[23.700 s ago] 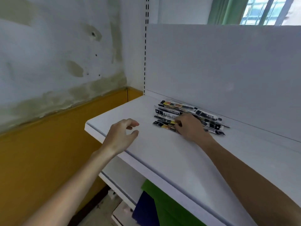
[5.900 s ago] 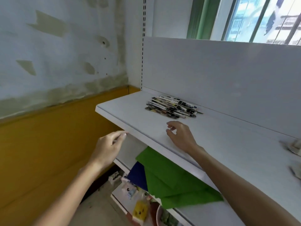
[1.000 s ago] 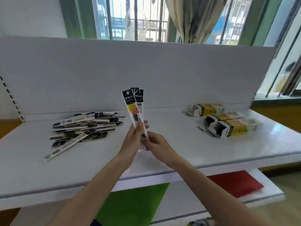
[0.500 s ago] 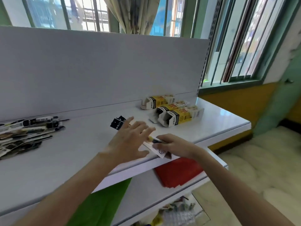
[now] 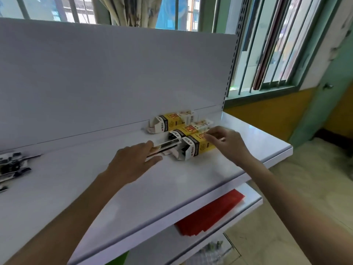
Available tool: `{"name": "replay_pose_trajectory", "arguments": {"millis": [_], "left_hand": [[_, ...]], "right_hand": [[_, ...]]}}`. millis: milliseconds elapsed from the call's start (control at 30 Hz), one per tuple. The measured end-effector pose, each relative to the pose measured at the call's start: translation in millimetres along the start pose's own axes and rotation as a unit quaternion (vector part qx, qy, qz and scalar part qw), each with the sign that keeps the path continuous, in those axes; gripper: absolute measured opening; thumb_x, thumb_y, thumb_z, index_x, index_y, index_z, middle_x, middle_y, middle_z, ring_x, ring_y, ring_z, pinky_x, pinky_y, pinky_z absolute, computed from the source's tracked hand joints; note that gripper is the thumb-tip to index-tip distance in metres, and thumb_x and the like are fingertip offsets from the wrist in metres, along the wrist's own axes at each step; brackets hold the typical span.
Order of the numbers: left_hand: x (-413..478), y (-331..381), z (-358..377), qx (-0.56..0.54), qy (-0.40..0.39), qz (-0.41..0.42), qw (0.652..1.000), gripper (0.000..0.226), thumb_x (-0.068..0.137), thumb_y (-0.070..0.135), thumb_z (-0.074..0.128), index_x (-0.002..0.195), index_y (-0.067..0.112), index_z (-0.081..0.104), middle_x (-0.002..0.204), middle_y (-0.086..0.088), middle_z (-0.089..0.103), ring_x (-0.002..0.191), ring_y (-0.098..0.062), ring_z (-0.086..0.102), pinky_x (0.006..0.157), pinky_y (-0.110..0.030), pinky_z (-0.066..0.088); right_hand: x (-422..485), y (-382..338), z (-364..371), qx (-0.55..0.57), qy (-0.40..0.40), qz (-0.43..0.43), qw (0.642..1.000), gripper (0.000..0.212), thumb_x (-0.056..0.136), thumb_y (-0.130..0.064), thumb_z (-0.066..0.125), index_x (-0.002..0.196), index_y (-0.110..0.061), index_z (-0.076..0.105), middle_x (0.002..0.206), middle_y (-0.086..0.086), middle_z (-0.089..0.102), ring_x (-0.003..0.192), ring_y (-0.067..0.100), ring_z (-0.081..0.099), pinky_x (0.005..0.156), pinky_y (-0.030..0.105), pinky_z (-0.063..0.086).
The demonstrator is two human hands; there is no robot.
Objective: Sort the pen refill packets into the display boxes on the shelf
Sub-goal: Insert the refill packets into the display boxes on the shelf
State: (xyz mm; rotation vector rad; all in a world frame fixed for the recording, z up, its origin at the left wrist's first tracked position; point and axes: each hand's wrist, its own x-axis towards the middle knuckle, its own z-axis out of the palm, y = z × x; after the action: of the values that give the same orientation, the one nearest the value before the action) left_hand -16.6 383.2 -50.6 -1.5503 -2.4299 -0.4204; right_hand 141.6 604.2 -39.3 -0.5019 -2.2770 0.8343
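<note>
Left hand point(image 5: 133, 163), fingers extended, pinches slim black-and-white pen refill packets point(image 5: 164, 146), tips entering the front yellow-and-black cardboard display box point(image 5: 196, 147) on the white metal shelf point(image 5: 114, 188). Right hand point(image 5: 229, 143) grips the box top with curled fingertips. Print illegible.

Txt on display boxes point(image 5: 198, 145) — unreadable.

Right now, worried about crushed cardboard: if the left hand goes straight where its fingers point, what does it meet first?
Probably the open end of the nearest display box; the pen refill packets in the left hand reach about there. Depth is unclear; it could be the middle box instead.
</note>
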Motion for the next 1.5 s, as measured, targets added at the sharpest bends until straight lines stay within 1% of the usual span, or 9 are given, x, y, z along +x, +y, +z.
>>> {"name": "replay_pose_trajectory", "arguments": {"millis": [200,333,700,833,1000,1100,1233,1333,1500], "left_hand": [[6.4,3.2,17.1,-0.015,0.011,-0.073,0.997,0.038,0.091,0.055,0.027,0.079,0.021,0.038,0.068,0.007,0.044,0.064,-0.017,0.047,0.061,-0.031,0.030],[17.4,14.4,25.6,0.006,0.035,-0.107,0.994,0.034,0.092,0.052,0.034,0.081,0.021,0.042,0.067,0.009,0.043,0.061,-0.016,0.046,0.058,-0.031,0.028],[25.2,71.5,42.9,0.034,0.021,-0.239,0.970,0.040,0.083,0.062,0.025,0.071,0.027,0.040,0.069,0.008,0.049,0.067,-0.017,0.050,0.060,-0.029,0.033],[29.7,87.2,38.5,0.032,0.019,-0.260,0.965,0.057,0.075,0.050,0.015,0.090,0.017,0.059,0.087,-0.002,0.064,0.079,-0.022,0.055,0.068,-0.032,0.039],[56.3,107.6,44.7,-0.075,-0.004,-0.286,0.955,0.026,0.092,0.038,0.040,0.098,0.016,0.052,0.090,-0.001,0.066,0.074,-0.018,0.057,0.063,-0.031,0.043],[67.7,114.3,47.8,-0.117,-0.009,-0.286,0.951,0.016,0.093,0.024,0.048,0.099,0.010,0.051,0.093,-0.004,0.063,0.076,-0.016,0.057,0.059,-0.023,0.042],[51.3,103.9,41.5,0.075,0.118,-0.257,0.956,0.050,0.080,0.049,0.034,0.099,0.015,0.064,0.112,-0.002,0.064,0.104,-0.025,0.055,0.088,-0.036,0.037],[23.8,95.0,32.7,0.051,0.130,-0.370,0.918,0.061,0.075,0.055,0.035,0.117,0.018,0.057,0.129,-0.003,0.054,0.119,-0.026,0.046,0.096,-0.039,0.032],[5.3,96.4,38.3,-0.083,0.049,-0.463,0.881,0.047,0.088,0.047,0.052,0.129,0.025,0.046,0.125,-0.002,0.056,0.102,-0.018,0.054,0.080,-0.029,0.043]], "right_hand": [[17.1,59.2,-12.2,-0.135,0.035,-0.049,0.989,0.038,0.080,-0.029,0.068,0.112,-0.010,0.061,0.116,0.008,0.062,0.102,0.021,0.054,0.083,0.027,0.044],[43.7,90.9,-33.3,-0.179,-0.062,-0.088,0.978,0.053,0.076,-0.036,0.071,0.121,-0.013,0.056,0.127,0.006,0.055,0.117,0.025,0.046,0.096,0.047,0.043],[83.2,144.0,-35.9,-0.078,-0.144,-0.212,0.963,0.034,0.075,-0.021,0.075,0.106,-0.011,0.067,0.125,0.010,0.055,0.111,0.027,0.049,0.085,0.031,0.047],[94.5,152.3,-36.6,-0.023,-0.171,-0.225,0.959,0.031,0.071,-0.017,0.078,0.100,-0.014,0.069,0.118,0.003,0.057,0.107,0.023,0.051,0.079,0.015,0.040],[102.4,156.8,-36.3,0.005,-0.189,-0.244,0.951,0.032,0.068,-0.018,0.080,0.098,-0.016,0.068,0.108,-0.009,0.051,0.105,0.021,0.048,0.083,0.035,0.050],[105.2,159.3,-36.6,0.009,-0.198,-0.234,0.952,0.038,0.068,-0.021,0.080,0.102,-0.015,0.062,0.106,-0.010,0.048,0.102,0.021,0.049,0.079,0.028,0.050],[109.6,162.3,-36.0,0.009,-0.202,-0.251,0.947,0.042,0.069,-0.023,0.079,0.107,-0.014,0.062,0.106,-0.010,0.048,0.101,0.019,0.048,0.076,0.025,0.051],[111.4,164.4,-33.6,0.055,-0.189,-0.232,0.953,0.037,0.072,-0.032,0.073,0.105,-0.016,0.063,0.105,-0.011,0.049,0.098,0.018,0.051,0.073,0.026,0.053],[114.8,157.1,-26.3,0.127,-0.166,-0.152,0.966,0.011,0.083,-0.031,0.064,0.090,-0.023,0.060,0.097,-0.002,0.057,0.089,0.017,0.057,0.067,0.034,0.053]]}}
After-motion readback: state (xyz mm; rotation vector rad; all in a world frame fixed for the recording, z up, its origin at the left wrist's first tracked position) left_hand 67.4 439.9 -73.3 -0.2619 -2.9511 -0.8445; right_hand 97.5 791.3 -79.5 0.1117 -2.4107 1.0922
